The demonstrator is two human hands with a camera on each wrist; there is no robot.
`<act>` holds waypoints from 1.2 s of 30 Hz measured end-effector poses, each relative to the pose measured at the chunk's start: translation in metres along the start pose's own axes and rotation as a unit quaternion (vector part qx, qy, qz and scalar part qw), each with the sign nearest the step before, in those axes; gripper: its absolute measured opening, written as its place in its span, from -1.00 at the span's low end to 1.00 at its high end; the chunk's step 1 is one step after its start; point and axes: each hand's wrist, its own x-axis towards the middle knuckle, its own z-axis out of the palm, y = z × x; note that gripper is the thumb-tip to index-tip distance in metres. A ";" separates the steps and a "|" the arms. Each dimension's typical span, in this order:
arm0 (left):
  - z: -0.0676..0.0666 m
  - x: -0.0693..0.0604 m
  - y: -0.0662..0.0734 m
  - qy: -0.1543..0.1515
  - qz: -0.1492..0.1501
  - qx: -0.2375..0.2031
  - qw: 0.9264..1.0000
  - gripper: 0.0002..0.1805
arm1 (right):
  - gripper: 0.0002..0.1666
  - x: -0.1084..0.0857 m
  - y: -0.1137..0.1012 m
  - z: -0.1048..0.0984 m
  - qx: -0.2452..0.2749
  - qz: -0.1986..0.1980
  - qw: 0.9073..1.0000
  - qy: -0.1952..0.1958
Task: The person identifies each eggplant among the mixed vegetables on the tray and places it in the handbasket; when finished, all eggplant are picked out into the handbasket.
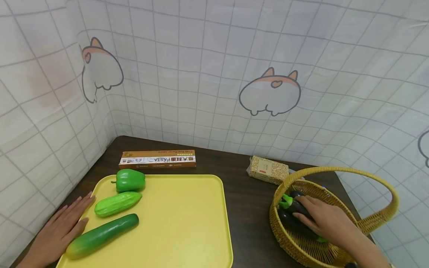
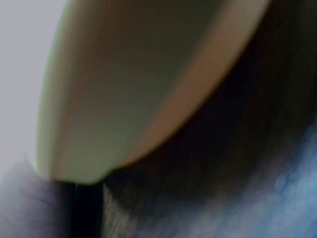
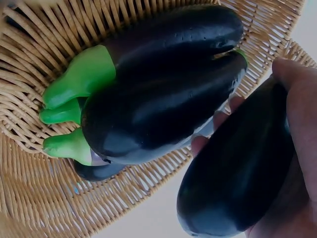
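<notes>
In the head view, my right hand (image 1: 330, 219) reaches into a yellow wicker basket (image 1: 279, 238) at the right. The right wrist view has it gripping a dark purple eggplant (image 3: 233, 168), fingers curled on the far side. Several more eggplants (image 3: 163, 111) with green caps lie in the basket beside it. My left hand (image 1: 63, 227) rests flat with straight fingers at the left edge of a yellow tray (image 1: 181, 219). Near it on the tray lie a green bell pepper (image 1: 130, 181), a light green ridged gourd (image 1: 117, 204) and a dark green cucumber (image 1: 104, 237).
Behind the tray lies a pasta box (image 1: 157, 159) on the dark wooden table (image 1: 248, 223). A clear packet of grains (image 1: 269, 170) is just behind the basket, whose tall arched handle (image 1: 338, 169) rises above its rim. A patterned curtain (image 1: 194, 74) borders the back.
</notes>
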 end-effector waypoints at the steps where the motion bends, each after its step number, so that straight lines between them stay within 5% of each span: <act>1: 0.000 0.000 0.000 0.002 -0.002 0.000 1.000 -0.26 | -0.43 0.000 0.000 0.001 -0.005 -0.003 1.000 0.003; 16: 0.001 -0.001 0.003 -0.005 -0.004 -0.006 1.000 -0.27 | -0.22 -0.004 0.001 0.000 -0.010 -0.018 1.000 0.000; 24: -0.001 -0.001 0.002 -0.006 -0.006 0.002 1.000 -0.27 | -0.29 -0.006 -0.001 0.000 -0.009 -0.030 0.999 0.007; 36: -0.002 0.001 0.002 -0.014 -0.004 -0.018 1.000 -0.27 | -0.43 -0.005 -0.007 -0.008 -0.009 -0.073 0.994 0.084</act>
